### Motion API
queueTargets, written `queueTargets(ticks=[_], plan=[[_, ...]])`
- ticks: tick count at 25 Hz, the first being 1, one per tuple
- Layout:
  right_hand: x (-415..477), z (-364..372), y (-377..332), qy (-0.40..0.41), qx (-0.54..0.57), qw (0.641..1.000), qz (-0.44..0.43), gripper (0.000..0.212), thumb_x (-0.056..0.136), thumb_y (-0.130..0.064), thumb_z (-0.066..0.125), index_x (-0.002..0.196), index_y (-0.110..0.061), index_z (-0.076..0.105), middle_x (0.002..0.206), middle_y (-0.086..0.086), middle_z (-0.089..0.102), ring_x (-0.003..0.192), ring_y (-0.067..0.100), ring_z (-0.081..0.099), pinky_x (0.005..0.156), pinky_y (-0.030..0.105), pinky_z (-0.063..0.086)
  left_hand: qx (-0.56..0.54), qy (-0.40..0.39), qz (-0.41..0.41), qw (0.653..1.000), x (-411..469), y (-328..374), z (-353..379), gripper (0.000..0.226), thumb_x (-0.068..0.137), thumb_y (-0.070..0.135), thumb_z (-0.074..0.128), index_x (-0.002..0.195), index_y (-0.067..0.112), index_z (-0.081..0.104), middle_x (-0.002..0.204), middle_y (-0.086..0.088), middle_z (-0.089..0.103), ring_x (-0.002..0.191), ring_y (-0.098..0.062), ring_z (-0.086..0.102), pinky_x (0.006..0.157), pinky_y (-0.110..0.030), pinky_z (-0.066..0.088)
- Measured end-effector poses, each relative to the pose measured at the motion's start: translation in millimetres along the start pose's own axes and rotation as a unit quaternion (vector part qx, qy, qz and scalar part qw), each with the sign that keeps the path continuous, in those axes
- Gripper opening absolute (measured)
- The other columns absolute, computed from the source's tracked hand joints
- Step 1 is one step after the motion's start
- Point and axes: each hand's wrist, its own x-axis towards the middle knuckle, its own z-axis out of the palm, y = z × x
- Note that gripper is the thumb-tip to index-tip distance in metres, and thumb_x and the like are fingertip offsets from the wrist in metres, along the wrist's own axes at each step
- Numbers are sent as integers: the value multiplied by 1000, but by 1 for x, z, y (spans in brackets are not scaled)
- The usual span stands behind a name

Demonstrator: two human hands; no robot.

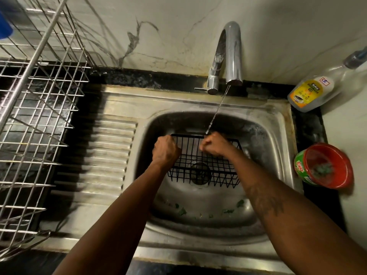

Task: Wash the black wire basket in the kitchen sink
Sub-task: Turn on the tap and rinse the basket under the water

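Note:
A black wire basket (200,169) is held inside the steel sink (278,135), above the drain (199,173). My left hand (165,150) grips the basket's left rim with curled fingers. My right hand (215,144) is curled over the basket's far rim, right of the middle. A thin stream of water (217,111) runs from the chrome tap (228,56) and lands beside my right hand. Whether my right hand holds a scrubber is hidden.
A steel dish rack (33,116) stands on the left counter beside the ribbed drainboard (107,155). A dishwash gel bottle (311,92) lies at the back right. A red and green soap tub (325,165) sits right of the sink. Green scraps (181,211) lie in the basin.

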Motion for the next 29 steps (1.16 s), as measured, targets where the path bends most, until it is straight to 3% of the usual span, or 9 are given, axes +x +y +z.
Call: queueTargets(ticks=[3,6,9,12,16,20,24,27,29], plan=[[-8,-7,37,12,-41,995,93,11,80,-25,80,88,-21,73,96,2,72,86,13,65,82,33,58,-2,8,-2,1000,2,-2,2,20,91,6,58,72,13,59,74,-4,63,62,-17,62,55,-30,55],[3,1,1,13,-100,995,25,14,84,-29,75,86,-24,62,99,4,63,84,16,61,79,37,58,-9,-11,6,1000,-2,14,13,14,92,13,59,78,12,60,84,-7,65,71,-21,65,66,-37,62],[16,13,-53,23,-38,999,-26,10,90,-11,67,83,-18,69,94,8,69,80,22,65,73,34,55,4,-28,35,999,-7,25,20,21,95,25,59,88,6,65,88,-9,64,79,-27,64,75,-41,59],[12,13,-47,-19,39,998,-49,21,89,0,65,93,-17,78,96,5,75,89,16,68,86,34,57,16,-24,31,999,-7,18,16,27,96,26,58,73,12,56,82,-8,62,72,-24,61,64,-36,52],[-12,-1,21,-22,100,995,10,17,85,-7,77,98,-17,79,100,-1,76,96,10,68,94,35,57,14,10,-5,1000,4,1,11,20,93,10,59,73,14,55,81,-5,61,65,-16,59,53,-28,47],[-5,-2,10,29,20,999,23,6,84,-22,81,85,-20,75,92,-3,71,86,8,66,86,35,60,3,-1,2,1000,-1,13,15,20,93,10,59,74,15,55,83,-6,63,67,-18,61,54,-30,50],[5,13,-55,8,72,997,-29,10,90,-9,72,88,-17,77,85,3,73,78,13,68,75,31,60,14,-26,32,999,-9,17,23,23,93,26,60,74,13,58,84,-11,67,70,-25,65,62,-39,59],[4,11,-28,-17,82,997,-1,8,90,-13,73,97,-14,78,98,1,73,95,10,65,91,24,49,22,-5,14,1000,-4,1,10,28,94,16,57,67,16,50,77,-6,59,59,-14,52,51,-29,43],[-1,6,5,-1,79,996,50,5,85,-18,80,89,-15,78,95,0,74,101,15,67,95,31,52,6,14,-3,1000,-1,-10,0,25,93,6,57,69,14,53,74,-5,59,58,-14,55,48,-25,41]])
